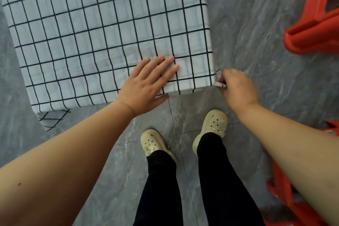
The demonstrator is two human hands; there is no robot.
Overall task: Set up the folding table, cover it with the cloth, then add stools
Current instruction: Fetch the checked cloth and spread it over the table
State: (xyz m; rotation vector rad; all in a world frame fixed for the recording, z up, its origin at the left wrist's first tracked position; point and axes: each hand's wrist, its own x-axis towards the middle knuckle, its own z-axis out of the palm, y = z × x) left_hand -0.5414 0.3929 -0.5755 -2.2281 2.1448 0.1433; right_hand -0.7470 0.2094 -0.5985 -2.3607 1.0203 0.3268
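A white cloth with a black grid (95, 29) covers the whole top of the folding table, whose frame is hidden under it. My left hand (148, 82) lies flat with spread fingers on the cloth near the table's near right corner. My right hand (236, 88) pinches the hanging corner of the cloth just beside that table corner. A loose flap of cloth (51, 119) hangs down at the near left corner. One red plastic stool (315, 22) stands on the floor to the right of the table. Another red stool (293, 200) sits at the lower right, partly behind my right forearm.
The floor is grey marbled tile (247, 33). My feet in cream clogs (212, 128) stand close to the table's near edge. A strip of floor separates the table's right side from the upper red stool.
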